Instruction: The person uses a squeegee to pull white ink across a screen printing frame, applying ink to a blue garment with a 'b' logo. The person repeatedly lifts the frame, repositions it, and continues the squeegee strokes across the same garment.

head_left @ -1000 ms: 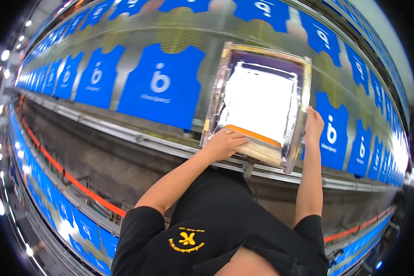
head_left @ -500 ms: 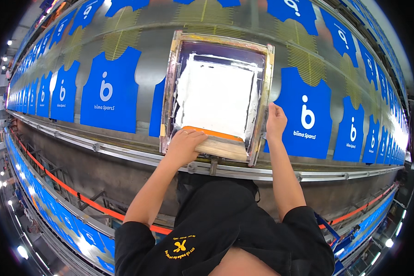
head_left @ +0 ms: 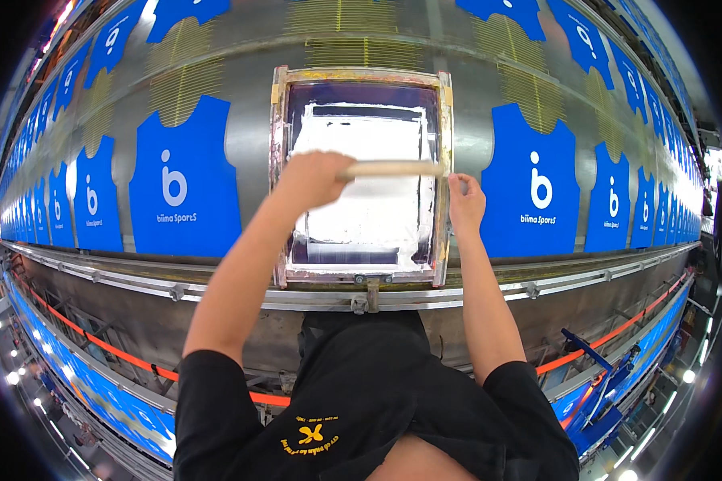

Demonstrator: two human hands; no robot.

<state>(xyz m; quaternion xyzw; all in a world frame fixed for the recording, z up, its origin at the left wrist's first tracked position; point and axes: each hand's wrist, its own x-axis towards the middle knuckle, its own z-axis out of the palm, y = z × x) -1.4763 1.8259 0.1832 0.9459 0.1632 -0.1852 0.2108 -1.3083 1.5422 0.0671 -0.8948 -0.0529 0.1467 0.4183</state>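
left hand [head_left: 311, 179] around a blurry squeegee [head_left: 397, 168], right hand [head_left: 467, 207] at screen frame [head_left: 446, 128], grip unclear

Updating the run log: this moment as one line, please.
left hand: grips wooden squeegee over white ink | right hand: at right edge of frame | blue shirt panels: on both sides

Long metal table [head_left: 253, 132], orange rail [head_left: 269, 398], bright lamps [head_left: 689, 376]

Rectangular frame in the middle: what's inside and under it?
Inside: white paste on dark purple screen; the left hand holds a pale wooden bar over it. What lies underneath is covered.
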